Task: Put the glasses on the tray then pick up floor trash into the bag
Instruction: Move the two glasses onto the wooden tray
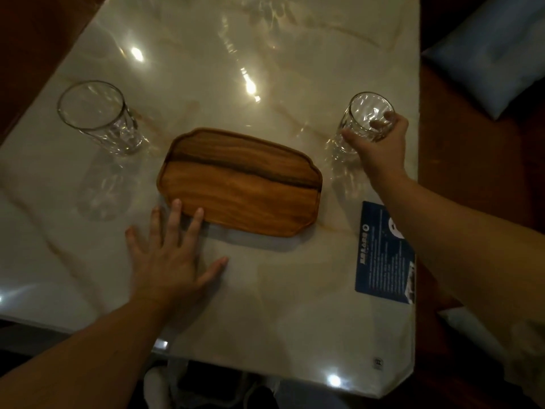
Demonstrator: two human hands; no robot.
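A wooden tray (240,184) lies in the middle of the marble table with nothing on it. One clear glass (98,116) stands upright to the left of the tray, untouched. A second clear glass (365,116) stands to the right of the tray, and my right hand (379,146) is wrapped around its side. My left hand (171,255) lies flat on the table with fingers spread, and its fingertips touch the tray's near left edge.
A blue printed card (383,252) lies near the table's right edge, partly under my right forearm. The marble table (265,305) ends close to me. A blue cushion (495,54) sits beyond the right edge. White shoes (159,385) show below the near edge.
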